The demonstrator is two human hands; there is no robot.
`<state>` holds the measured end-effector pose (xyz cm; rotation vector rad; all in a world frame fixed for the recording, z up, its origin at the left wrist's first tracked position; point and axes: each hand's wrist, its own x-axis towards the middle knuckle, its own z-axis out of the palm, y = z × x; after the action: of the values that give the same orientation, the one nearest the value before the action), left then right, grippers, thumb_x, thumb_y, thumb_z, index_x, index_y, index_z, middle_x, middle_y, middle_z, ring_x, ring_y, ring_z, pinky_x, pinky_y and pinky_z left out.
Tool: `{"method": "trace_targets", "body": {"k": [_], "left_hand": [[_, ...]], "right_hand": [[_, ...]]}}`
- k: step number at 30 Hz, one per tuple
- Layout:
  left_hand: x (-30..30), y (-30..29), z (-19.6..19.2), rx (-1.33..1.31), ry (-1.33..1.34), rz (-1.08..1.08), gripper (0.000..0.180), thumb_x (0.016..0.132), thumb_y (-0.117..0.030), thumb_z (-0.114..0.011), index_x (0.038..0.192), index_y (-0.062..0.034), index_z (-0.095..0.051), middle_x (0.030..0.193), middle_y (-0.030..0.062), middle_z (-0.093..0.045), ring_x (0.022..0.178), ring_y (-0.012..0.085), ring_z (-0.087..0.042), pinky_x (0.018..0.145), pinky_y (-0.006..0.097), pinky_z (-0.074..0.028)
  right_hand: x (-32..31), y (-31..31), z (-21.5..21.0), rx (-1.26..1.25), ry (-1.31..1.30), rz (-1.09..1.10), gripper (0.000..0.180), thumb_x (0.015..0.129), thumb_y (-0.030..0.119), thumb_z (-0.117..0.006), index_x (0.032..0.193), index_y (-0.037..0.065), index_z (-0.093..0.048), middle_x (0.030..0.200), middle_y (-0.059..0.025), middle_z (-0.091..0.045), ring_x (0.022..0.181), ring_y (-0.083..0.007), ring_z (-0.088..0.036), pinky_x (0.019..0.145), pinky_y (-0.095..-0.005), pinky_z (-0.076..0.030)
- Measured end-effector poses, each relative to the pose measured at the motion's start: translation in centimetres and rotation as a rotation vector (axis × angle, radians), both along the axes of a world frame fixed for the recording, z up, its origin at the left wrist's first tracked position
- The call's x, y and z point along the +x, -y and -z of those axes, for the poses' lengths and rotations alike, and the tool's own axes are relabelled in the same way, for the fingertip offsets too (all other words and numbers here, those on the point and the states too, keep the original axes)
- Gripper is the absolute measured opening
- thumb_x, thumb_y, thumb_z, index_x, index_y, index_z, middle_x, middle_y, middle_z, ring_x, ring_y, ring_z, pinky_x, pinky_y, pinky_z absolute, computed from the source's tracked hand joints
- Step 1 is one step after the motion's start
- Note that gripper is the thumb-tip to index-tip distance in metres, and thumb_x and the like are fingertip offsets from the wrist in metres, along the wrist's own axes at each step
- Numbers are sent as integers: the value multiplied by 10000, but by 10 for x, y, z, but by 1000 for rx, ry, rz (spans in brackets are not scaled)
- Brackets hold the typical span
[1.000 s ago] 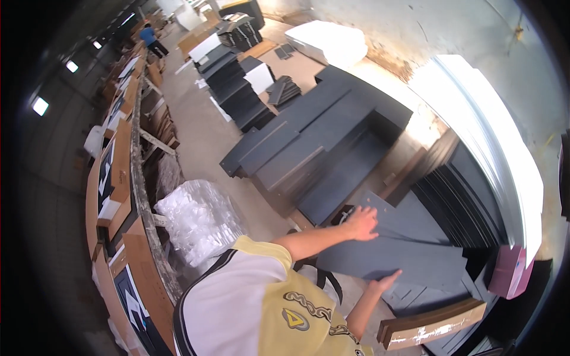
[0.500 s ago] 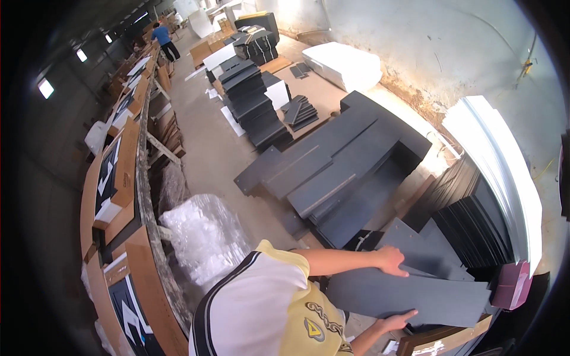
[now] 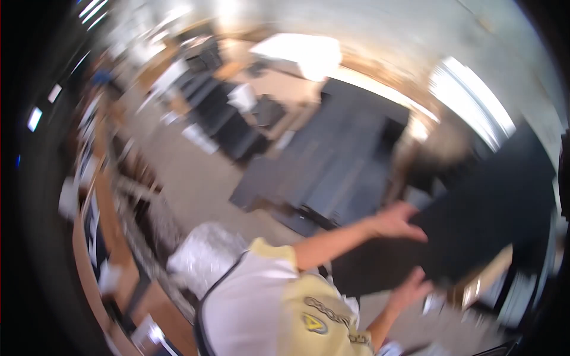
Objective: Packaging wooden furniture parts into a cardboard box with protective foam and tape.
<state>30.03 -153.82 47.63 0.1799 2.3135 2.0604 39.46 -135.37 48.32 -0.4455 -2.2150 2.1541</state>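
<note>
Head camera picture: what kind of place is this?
Probably a workshop or warehouse. Stacks of dark panels lie on a bare floor, and both hands grip another dark panel. The picture is blurred.

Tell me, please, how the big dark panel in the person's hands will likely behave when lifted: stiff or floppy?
Probably stiff: the dark panel shows no sag between the left hand and right hand. Likely awkward, being so wide. The blur hides its finer details.
</note>
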Motion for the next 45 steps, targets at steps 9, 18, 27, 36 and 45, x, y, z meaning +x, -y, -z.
{"method": "trace_targets", "body": {"k": [9, 18, 27, 36, 45], "left_hand": [[81, 110, 60, 729, 36, -189, 313, 975, -345, -634, 873, -114, -448, 737, 56, -543, 614, 173, -555, 524, 267, -488], [132, 96, 63, 816, -101, -256, 226, 1026, -268, -526, 950, -70, -447, 808, 129, -589, 688, 292, -636, 625, 366, -550], [106, 82, 62, 905, -95, 81, 298, 1001, -320, -553, 975, -33, -476, 849, 187, -602, 704, 329, -609, 691, 420, -507], [113, 54, 50, 858, 25, 78, 293, 1023, -309, -512, 941, -35, -450, 786, 163, -581, 678, 292, -606, 655, 355, -506], [111, -7, 39, 860, 54, 53, 290, 1014, -304, -485, 877, -54, -434, 696, 129, -531, 554, 261, -545, 584, 349, -499]], "right_hand": [[-84, -138, 229, 229, 156, 421, 635, 851, 420, -756, 1233, -11, -489, 1110, -142, -600, 977, -231, -593, 895, -367, -481], [-189, -152, 370, 252, 396, 409, 481, 771, 307, -844, 979, 37, -505, 838, -93, -614, 718, -192, -603, 684, -335, -528], [-176, -167, 341, 263, 367, 422, 198, 863, 178, -724, 992, 45, -655, 813, -67, -691, 788, -193, -662, 762, -344, -524], [-170, -175, 315, 188, 412, 442, 225, 902, 233, -680, 1023, 49, -632, 880, -107, -693, 856, -239, -665, 802, -370, -515], [41, -221, 260, -94, 82, 583, 275, 983, 225, -606, 1165, 18, -612, 995, -116, -708, 922, -151, -658, 818, -310, -515]]}}
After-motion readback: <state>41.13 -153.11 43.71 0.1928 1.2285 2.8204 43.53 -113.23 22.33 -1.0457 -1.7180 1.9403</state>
